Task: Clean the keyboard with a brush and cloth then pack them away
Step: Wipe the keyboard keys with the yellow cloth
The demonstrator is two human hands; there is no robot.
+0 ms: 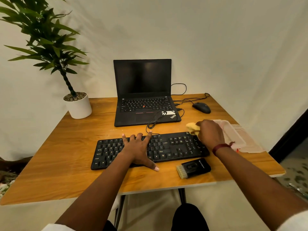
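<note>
While our left hand point(139, 147) presses flat on the keyboard point(166, 147), our right hand point(210, 132) grips the cloth point(192, 127) at its far right corner, so wiping leftward seems next, the brush point(193, 167) lying near.

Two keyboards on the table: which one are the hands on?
The separate keyboard in front, not the laptop behind it. The left hand lies flat on its keys; the right hand grips the yellow cloth at its right end.

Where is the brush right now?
In the head view, the brush lies on the table, right of centre, just on the person's side of the keyboard's right end.
</note>
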